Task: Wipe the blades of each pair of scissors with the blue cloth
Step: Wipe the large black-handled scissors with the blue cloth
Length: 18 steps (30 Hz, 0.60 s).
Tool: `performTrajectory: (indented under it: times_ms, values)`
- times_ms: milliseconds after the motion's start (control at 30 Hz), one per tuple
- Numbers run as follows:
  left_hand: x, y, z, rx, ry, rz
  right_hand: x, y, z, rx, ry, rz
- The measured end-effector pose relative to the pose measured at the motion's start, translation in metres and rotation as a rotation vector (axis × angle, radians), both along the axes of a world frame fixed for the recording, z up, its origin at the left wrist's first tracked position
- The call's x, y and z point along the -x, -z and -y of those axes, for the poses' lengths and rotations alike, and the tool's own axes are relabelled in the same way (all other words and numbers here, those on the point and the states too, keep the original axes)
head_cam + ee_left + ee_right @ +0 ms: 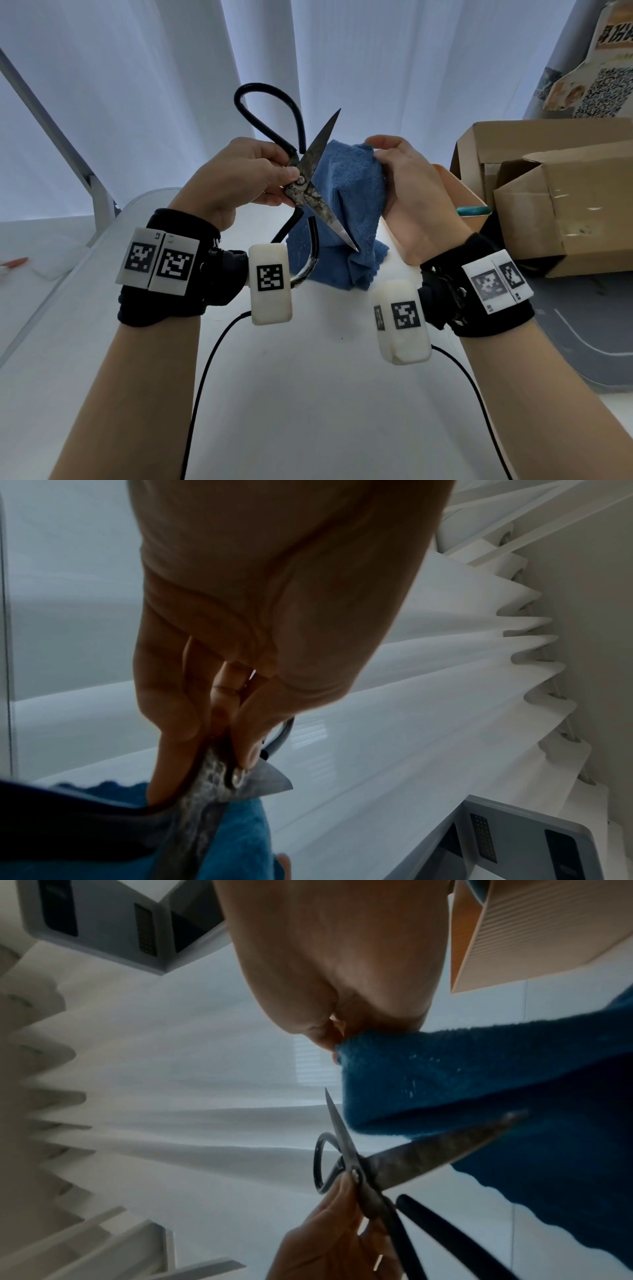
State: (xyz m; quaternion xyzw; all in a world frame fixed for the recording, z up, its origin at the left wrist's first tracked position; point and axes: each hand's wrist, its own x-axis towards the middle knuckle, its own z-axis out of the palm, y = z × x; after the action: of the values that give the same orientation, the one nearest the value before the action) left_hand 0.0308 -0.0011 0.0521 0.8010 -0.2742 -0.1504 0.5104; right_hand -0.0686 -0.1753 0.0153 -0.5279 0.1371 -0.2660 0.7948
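White curtains hang behind the counter. Above it, the left hand pinches the opened scissors at the pivot, and the right hand grips the blue cloth just behind the blades. Wiping looks underway; the blades remain stained.

- The scissors are old metal ones with dull, spotted blades and long black loop handles. They are wide open, forming an X, and are held in the air at the pivot.
- The blue cloth is a soft, folded towel. It hangs just behind the blades, its lower part near the white table.
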Motion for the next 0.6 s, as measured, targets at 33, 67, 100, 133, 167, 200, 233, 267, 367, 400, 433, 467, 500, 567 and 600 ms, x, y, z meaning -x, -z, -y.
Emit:
performTrajectory:
  times_ms: [33, 67, 100, 133, 167, 200, 233, 267, 367, 400, 433, 467, 500, 567, 600]
  values:
    - [0.0, 0.0, 0.0, 0.0, 0.004, 0.0, 0.0, -0.001, 0.0, -0.047, -0.026, 0.016]
    - [0.001, 0.0, 0.0, 0.002, 0.008, 0.0, 0.001, -0.001, 0.0, -0.077, -0.061, 0.023]
    - [0.001, 0.0, 0.0, 0.005, 0.011, -0.001, 0.002, -0.002, 0.0, -0.082, -0.109, 0.025]
    - [0.002, -0.001, 0.0, 0.01, 0.014, -0.004, 0.004, -0.002, 0.0, -0.07, -0.173, 0.03]
    - [0.002, -0.001, 0.0, 0.014, 0.017, -0.006, 0.005, -0.001, 0.0, -0.055, -0.246, 0.042]
    - [0.002, -0.001, 0.0, 0.017, 0.019, -0.009, 0.007, -0.001, -0.001, -0.044, -0.313, 0.057]
    - [0.002, -0.002, 0.0, 0.018, 0.021, -0.01, 0.008, 0.0, -0.001, -0.035, -0.364, 0.066]
    - [0.002, -0.002, -0.001, 0.019, 0.023, -0.01, 0.008, 0.001, -0.001, -0.024, -0.39, 0.065]
    - [0.002, -0.001, -0.001, 0.021, 0.028, -0.008, 0.004, 0.005, -0.004, 0.011, -0.368, 0.026]
    - [0.003, -0.001, 0.0, 0.021, 0.031, -0.007, 0.003, 0.006, -0.005, 0.034, -0.346, 0.002]
    - [0.003, -0.001, 0.0, 0.021, 0.033, -0.008, 0.002, 0.007, -0.006, 0.062, -0.328, -0.028]
    - [0.003, -0.001, 0.0, 0.021, 0.034, -0.007, 0.002, 0.008, -0.008, 0.094, -0.318, -0.059]
    - [0.003, -0.001, 0.001, 0.022, 0.034, -0.006, 0.002, 0.009, -0.009, 0.129, -0.316, -0.087]
    - [0.004, -0.001, 0.003, 0.019, 0.036, 0.0, 0.002, 0.008, -0.013, 0.209, -0.304, -0.133]
    - [0.005, -0.001, 0.004, 0.017, 0.039, 0.002, 0.002, 0.007, -0.014, 0.243, -0.295, -0.152]
